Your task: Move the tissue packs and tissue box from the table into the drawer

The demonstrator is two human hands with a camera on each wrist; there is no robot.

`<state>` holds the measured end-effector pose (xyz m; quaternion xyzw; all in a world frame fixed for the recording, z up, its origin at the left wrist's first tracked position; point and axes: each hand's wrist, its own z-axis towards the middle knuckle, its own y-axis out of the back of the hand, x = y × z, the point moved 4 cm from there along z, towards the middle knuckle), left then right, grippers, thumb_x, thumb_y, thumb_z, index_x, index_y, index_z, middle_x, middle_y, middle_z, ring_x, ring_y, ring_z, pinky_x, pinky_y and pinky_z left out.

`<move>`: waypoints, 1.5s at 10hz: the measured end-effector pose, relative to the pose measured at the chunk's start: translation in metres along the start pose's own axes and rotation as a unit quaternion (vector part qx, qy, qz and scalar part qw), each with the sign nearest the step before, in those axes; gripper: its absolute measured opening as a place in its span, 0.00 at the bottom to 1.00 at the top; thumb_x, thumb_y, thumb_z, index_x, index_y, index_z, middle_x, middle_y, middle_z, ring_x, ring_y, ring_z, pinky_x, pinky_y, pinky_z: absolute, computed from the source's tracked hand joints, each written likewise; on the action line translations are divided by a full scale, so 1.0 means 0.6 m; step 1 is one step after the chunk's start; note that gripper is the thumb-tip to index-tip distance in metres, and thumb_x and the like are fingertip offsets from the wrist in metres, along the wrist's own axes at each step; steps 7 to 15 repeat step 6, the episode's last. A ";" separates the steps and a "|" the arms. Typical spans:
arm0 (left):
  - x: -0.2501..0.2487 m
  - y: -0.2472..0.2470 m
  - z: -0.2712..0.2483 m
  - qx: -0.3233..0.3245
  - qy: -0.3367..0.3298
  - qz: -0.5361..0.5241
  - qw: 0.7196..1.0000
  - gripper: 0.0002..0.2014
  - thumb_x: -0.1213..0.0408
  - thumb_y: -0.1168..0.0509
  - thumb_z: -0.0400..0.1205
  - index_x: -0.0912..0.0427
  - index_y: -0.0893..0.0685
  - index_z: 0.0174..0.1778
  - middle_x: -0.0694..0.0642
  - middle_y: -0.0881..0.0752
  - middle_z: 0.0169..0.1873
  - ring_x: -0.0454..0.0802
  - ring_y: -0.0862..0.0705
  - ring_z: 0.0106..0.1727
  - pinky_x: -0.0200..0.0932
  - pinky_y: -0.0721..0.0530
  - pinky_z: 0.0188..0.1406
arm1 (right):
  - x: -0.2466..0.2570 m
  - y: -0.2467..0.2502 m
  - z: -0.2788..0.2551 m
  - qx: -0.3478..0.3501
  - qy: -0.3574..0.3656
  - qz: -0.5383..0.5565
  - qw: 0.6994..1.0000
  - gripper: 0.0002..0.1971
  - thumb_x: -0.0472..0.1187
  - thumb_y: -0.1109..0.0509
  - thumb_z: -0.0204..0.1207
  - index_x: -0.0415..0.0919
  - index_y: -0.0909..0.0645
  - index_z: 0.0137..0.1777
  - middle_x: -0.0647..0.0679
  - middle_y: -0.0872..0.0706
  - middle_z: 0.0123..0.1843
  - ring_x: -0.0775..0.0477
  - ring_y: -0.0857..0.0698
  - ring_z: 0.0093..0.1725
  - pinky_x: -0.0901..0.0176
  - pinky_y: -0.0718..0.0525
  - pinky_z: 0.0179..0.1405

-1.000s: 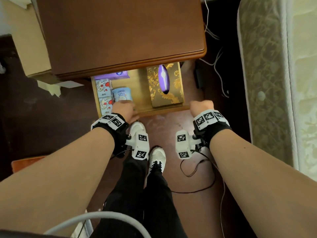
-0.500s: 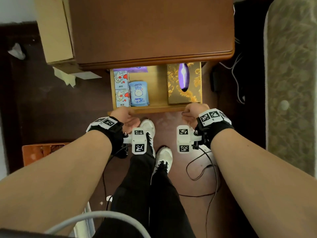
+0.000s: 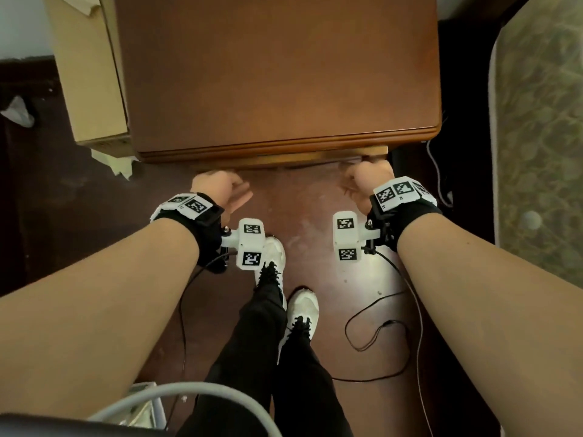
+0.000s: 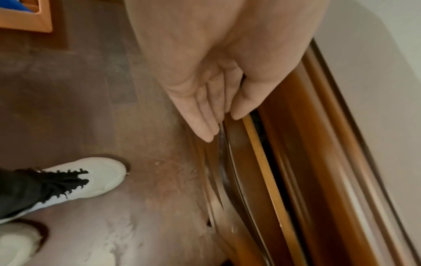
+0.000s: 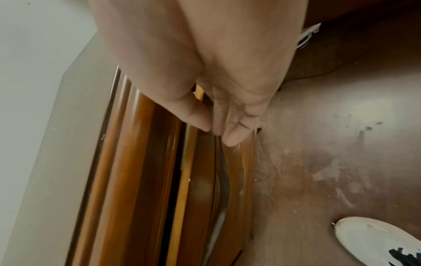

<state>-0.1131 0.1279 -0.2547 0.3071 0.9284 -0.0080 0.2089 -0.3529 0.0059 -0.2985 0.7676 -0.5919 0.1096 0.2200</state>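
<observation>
**Both hands at the nearly shut drawer**

Far left: cardboard box (image 3: 91,74) on the floor (image 3: 315,200), just beside the bench (image 3: 277,74).

Next, left hand (image 3: 217,189) at the left part of the drawer (image 3: 315,160) front. In the left wrist view: fingers (image 4: 200,117) straight and pressed together, lying flat against the wooden front; thumb tip at its upper edge. Nothing held inside the hand.

Middle: drawer under the overhanging bench top, pushed almost fully in; only a narrow dark gap above its front in the wrist views. Tissue packs and tissue box: hidden in all three views, so cannot tell where exactly. Below on the floor, two white shoes (image 3: 273,250) with black laces, and a thin black cable (image 3: 375,339) lying in a loop.

Then right hand (image 3: 367,181) at the right end of the drawer front. In the right wrist view: fingers (image 5: 237,129) straight and close together, touching the front; thumb beside them near the upper edge. Holds nothing.

Far right: patterned bed (image 3: 542,137), apart from the bench, with a dark gap between.
</observation>
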 end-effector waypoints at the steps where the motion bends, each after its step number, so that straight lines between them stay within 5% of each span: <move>1: -0.023 -0.011 0.003 0.011 0.012 -0.044 0.999 0.20 0.85 0.42 0.81 0.69 0.20 0.67 0.67 0.14 0.54 0.62 0.09 0.56 0.55 0.06 0.39 | 0.030 -0.015 -0.008 -0.008 0.006 0.060 0.998 0.19 0.19 0.33 0.71 0.28 0.21 0.62 0.27 0.14 0.61 0.26 0.09 0.48 0.46 0.08 0.35; 2: -0.032 -0.021 0.002 0.022 0.017 -0.067 0.997 0.13 0.86 0.45 0.82 0.70 0.21 0.57 0.68 0.15 0.55 0.60 0.10 0.50 0.53 0.08 0.40 | 0.036 -0.027 -0.002 -0.002 0.009 0.040 0.999 0.20 0.16 0.37 0.75 0.26 0.25 0.67 0.29 0.15 0.65 0.27 0.10 0.55 0.47 0.10 0.34; 3: -0.032 -0.026 -0.004 0.046 0.038 -0.081 0.995 0.16 0.86 0.48 0.83 0.71 0.21 0.62 0.65 0.13 0.56 0.58 0.10 0.46 0.51 0.09 0.28 | 0.026 -0.026 0.001 -0.003 0.000 0.036 0.999 0.22 0.18 0.36 0.74 0.31 0.26 0.68 0.28 0.15 0.65 0.30 0.07 0.50 0.49 0.09 0.36; 4: -0.033 -0.024 -0.023 0.067 0.045 -0.103 0.991 0.12 0.84 0.46 0.83 0.71 0.22 0.56 0.67 0.12 0.54 0.58 0.09 0.49 0.50 0.08 0.28 | 0.030 -0.022 -0.024 -0.003 0.008 0.065 0.998 0.23 0.16 0.37 0.72 0.29 0.25 0.68 0.27 0.13 0.58 0.30 0.07 0.42 0.52 0.11 0.30; 5: -0.038 -0.014 -0.047 0.077 0.042 -0.116 0.989 0.08 0.80 0.44 0.84 0.72 0.20 0.53 0.67 0.13 0.59 0.58 0.10 0.56 0.48 0.09 0.51 | 0.037 -0.019 -0.067 0.022 0.018 0.037 0.999 0.12 0.20 0.37 0.78 0.30 0.24 0.58 0.31 0.10 0.48 0.40 0.10 0.35 0.53 0.12 0.31; 6: -0.047 0.013 -0.093 0.049 0.050 -0.060 0.996 0.07 0.74 0.43 0.87 0.71 0.20 0.49 0.63 0.11 0.53 0.55 0.11 0.57 0.48 0.14 0.65 | 0.040 0.003 -0.127 0.033 -0.012 0.041 0.999 0.08 0.22 0.40 0.83 0.30 0.23 0.57 0.33 0.11 0.50 0.42 0.13 0.34 0.54 0.16 0.26; 15: -0.047 0.013 -0.093 0.049 0.050 -0.060 0.996 0.07 0.74 0.43 0.87 0.71 0.20 0.49 0.63 0.11 0.53 0.55 0.11 0.57 0.48 0.14 0.65 | 0.040 0.003 -0.127 0.033 -0.012 0.041 0.999 0.08 0.22 0.40 0.83 0.30 0.23 0.57 0.33 0.11 0.50 0.42 0.13 0.34 0.54 0.16 0.26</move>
